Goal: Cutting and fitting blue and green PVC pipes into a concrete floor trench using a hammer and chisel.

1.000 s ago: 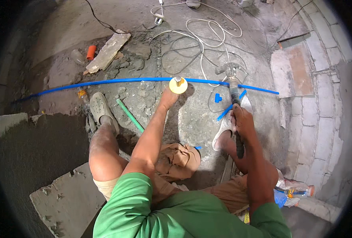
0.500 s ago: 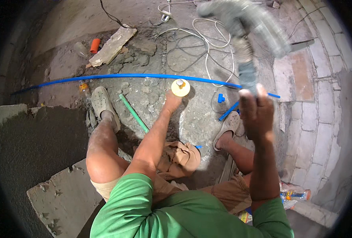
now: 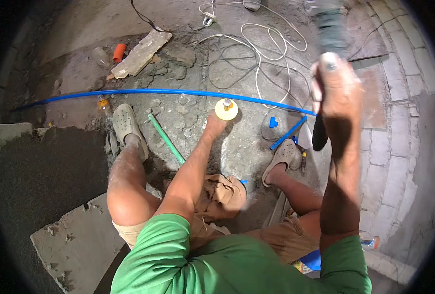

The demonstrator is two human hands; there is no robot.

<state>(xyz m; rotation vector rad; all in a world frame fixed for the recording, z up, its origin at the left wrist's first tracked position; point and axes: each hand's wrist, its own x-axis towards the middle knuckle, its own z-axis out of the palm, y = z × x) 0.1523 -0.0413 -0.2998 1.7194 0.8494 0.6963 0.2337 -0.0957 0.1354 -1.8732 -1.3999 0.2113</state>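
Observation:
My left hand (image 3: 216,125) is closed around a chisel with a round yellow hand guard (image 3: 226,110), held upright over the broken concrete floor. The metal struck end pokes up through the guard; the blade is hidden below. Up at the right, my right hand (image 3: 341,90) grips a hammer by its dark handle (image 3: 331,33), raised and blurred. The hammer's head lies mostly beyond the upper edge of the view. A long blue pipe (image 3: 178,91) crosses the floor just past the chisel.
A blue tee fitting (image 3: 273,122) and short blue pipe (image 3: 288,133) lie near my right shoe. To the left rests a green pipe (image 3: 166,139). Tangled cables (image 3: 256,54), an orange pipe piece (image 3: 119,52) and a broken slab (image 3: 141,55) lie farther off. A block wall (image 3: 391,142) stands right.
My right hand has swung the hammer up and farther right, so its head has nearly left the view. The left hand and chisel have hardly moved.

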